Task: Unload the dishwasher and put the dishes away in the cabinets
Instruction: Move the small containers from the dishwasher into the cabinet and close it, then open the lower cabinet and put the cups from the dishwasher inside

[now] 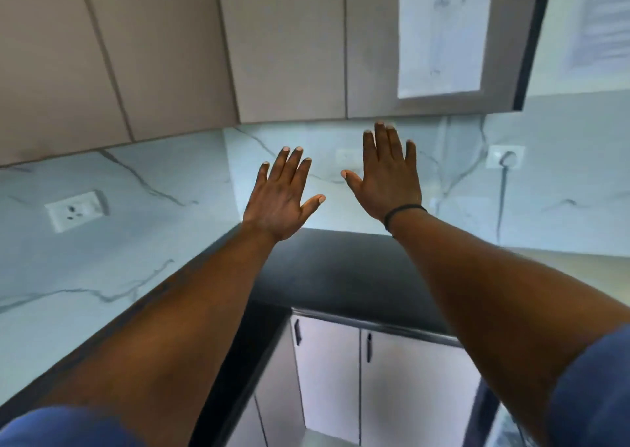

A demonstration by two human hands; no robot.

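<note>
Kitchen corner: black countertop [341, 269] wraps an L under a marble-veined backsplash [170, 174], beige upper cabinets [289, 44] shut overhead. Left hand [278, 201] and right hand [388, 177] both raised in front of the backsplash, backs to camera, fingers straight and spread, grasping nothing. Black band [402, 213] on right wrist. Dishwasher and dishes out of view. White lower cabinet doors [392, 378] closed below. Wall socket [76, 209] at left; a second outlet [505, 155] at right has a cord plugged in.

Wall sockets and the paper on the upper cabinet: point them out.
left wall socket [75, 209], head view, faceplate centre.
right wall socket [505, 155], head view, faceplate where the plug sits.
paper sheet [443, 34], head view, middle of the sheet.
</note>
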